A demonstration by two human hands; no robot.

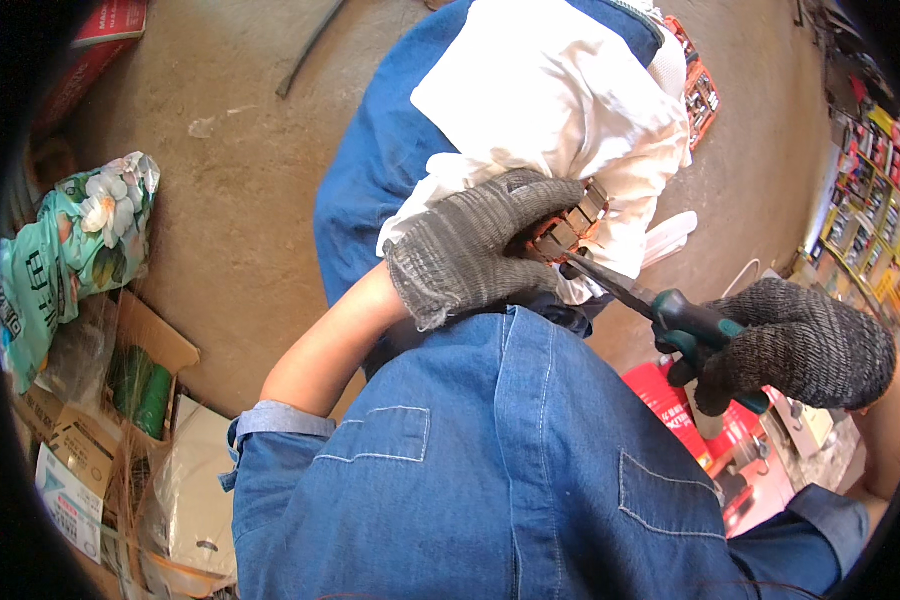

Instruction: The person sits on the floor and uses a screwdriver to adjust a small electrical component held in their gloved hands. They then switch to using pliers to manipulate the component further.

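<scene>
My left hand (480, 235), in a grey knit glove, is closed around a small part with grey metal blocks and orange-copper edging (562, 235). It holds the part over a white cloth (560, 90) that lies across blue fabric (365, 190). My right hand (800, 340), also gloved, grips long-nose pliers (685, 315) with green and black handles. The dark jaws of the pliers reach the lower edge of the part. Whether they pinch anything there cannot be made out. The left fingers hide some of the part.
Beyond the cloth at upper right sits an orange-framed piece with metal bits (703, 100). Left of me are a teal flowered bag (60, 260) and an open cardboard box (160, 335). Red packaging (665, 400) lies below my right hand. Colourful packaged goods (870, 210) line the right side.
</scene>
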